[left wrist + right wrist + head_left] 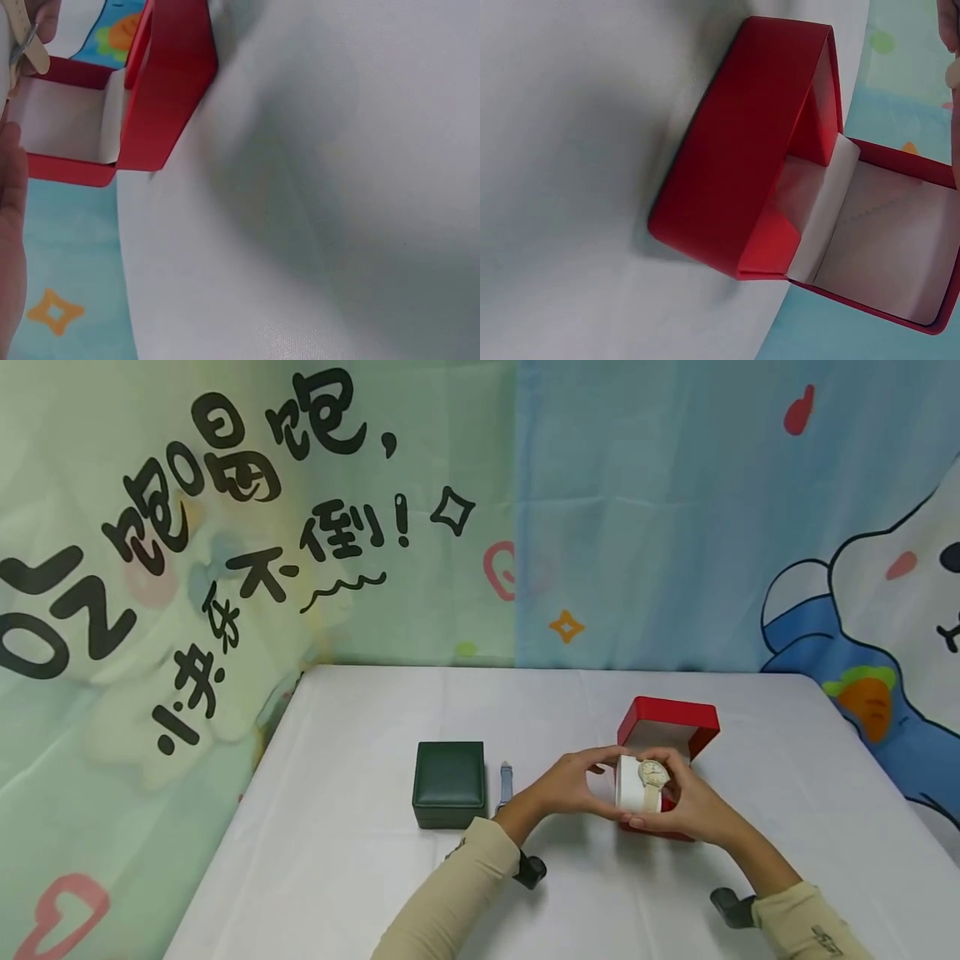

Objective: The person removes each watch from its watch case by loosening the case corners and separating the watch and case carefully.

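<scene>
A wristwatch (653, 774) with a cream strap is wrapped round a white cushion (628, 783). My left hand (573, 783) grips the cushion's left side, fingers at the top and thumb at the bottom. On the other side my right hand (697, 802) holds the cushion and watch, its fingers curled at the upper right edge and the thumb beneath. Both hands hold them over an open red box (727, 142), whose lid (671, 720) stands raised behind. The right wrist view shows the box's pale inside. Only the strap's buckle (26, 41) end and some fingers show in the left wrist view.
A closed dark green box (450, 783) stands to the left on the white-covered table (337, 860). Beside it lies a watch with a light blue strap (506, 781), partly hidden by my left wrist. Printed cloth (637, 527) hangs behind the table.
</scene>
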The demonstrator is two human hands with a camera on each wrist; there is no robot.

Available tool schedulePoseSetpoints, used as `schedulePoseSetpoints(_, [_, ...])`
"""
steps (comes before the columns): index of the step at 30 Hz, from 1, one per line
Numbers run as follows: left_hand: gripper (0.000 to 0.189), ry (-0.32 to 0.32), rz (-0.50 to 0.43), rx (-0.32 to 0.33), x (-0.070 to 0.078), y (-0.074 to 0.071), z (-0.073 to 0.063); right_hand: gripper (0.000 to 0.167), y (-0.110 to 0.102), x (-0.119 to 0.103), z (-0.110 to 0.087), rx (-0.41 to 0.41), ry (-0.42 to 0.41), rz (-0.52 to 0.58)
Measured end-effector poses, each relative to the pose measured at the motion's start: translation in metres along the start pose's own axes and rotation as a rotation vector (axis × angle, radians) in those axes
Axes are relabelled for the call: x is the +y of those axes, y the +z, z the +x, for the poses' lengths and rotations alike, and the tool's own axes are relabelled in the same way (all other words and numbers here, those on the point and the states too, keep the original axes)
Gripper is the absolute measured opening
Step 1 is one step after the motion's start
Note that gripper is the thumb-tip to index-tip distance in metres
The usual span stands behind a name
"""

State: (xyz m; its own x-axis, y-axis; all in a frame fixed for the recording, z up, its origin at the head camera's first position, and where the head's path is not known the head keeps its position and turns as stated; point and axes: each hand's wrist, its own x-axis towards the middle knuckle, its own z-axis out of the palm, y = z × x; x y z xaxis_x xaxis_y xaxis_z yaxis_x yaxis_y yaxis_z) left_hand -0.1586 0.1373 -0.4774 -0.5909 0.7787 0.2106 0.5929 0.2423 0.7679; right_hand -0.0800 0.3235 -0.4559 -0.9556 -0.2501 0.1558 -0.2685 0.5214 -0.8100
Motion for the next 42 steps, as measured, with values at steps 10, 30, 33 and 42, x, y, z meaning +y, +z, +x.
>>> schedulePoseSetpoints(10, [0.069, -0.024, -0.026, 0.023, -0.0014, 0.0008, 0.0008, 0.071, -0.0053, -0.0009, 0.0009, -0.044, 0.018, 0.045])
schedulePoseSetpoints(30, [0.074, -0.044, -0.024, 0.000, 0.0015, 0.0001, -0.0003, 0.067, -0.0059, -0.0066, -0.0016, -0.125, 0.045, 0.064])
schedulePoseSetpoints(33, [0.073, -0.060, -0.074, -0.028, 0.0012, 0.0009, -0.0006, 0.067, -0.0065, -0.0064, -0.0036, -0.144, 0.057, 0.077])
schedulePoseSetpoints(42, [0.071, -0.080, -0.147, -0.078, 0.0016, -0.0001, 0.0001, 0.065, -0.0066, -0.0057, -0.0077, -0.159, 0.023, 0.157])
